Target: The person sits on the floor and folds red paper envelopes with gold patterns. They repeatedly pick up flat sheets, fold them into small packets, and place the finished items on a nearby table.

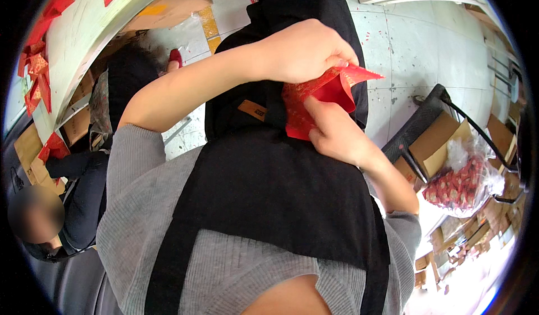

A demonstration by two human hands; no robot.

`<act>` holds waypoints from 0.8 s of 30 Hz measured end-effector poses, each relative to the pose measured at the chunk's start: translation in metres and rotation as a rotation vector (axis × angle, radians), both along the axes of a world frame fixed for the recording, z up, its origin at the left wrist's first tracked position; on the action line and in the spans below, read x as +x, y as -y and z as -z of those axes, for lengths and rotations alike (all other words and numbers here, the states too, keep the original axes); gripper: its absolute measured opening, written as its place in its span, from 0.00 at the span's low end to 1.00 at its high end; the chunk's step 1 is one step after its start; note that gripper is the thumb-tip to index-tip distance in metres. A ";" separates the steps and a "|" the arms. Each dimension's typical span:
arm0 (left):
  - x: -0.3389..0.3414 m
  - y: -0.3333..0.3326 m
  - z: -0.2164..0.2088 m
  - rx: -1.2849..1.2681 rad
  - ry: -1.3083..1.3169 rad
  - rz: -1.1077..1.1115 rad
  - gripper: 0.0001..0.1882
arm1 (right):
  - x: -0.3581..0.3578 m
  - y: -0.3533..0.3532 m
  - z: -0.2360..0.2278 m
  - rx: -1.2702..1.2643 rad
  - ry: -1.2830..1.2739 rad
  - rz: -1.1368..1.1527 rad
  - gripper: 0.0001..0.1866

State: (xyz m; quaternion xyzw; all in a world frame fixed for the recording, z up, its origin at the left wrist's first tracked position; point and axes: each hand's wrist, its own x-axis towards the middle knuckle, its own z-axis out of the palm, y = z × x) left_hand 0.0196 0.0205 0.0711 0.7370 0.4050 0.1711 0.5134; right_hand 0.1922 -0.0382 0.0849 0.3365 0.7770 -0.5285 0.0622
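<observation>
Over my lap is a red, gold-patterned pouch (pixel 296 107) with a pointed upper corner and its mouth gaping. My left hand (pixel 311 51) is closed in a pinch on its upper edge, the fingertips partly hidden behind the knuckles. Lower down, my right hand (pixel 339 132) grips the pouch near the opening; one finger lies along the mouth, and where its other fingers go behind the red material cannot be made out. A black apron (pixel 281 197) with a small brown patch (pixel 252 110) lies beneath the pouch.
A pale table (pixel 84 40) with red pieces (pixel 38 71) curves along the left. Another person (pixel 84 186) in dark clothes sits low left. To the right stand a black-framed chair (pixel 418 121), a cardboard box (pixel 435 141) and a clear bag of red items (pixel 463 186).
</observation>
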 end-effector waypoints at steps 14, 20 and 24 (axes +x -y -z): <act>0.013 0.044 0.011 0.261 -0.084 -0.200 0.15 | 0.023 -0.007 -0.029 0.851 0.337 -0.024 0.17; 0.016 0.041 0.017 0.223 -0.062 -0.117 0.15 | 0.028 -0.020 0.016 0.922 0.037 0.476 0.25; 0.018 0.045 -0.009 0.847 -0.116 -0.191 0.16 | 0.039 -0.011 0.018 0.730 -0.006 0.511 0.18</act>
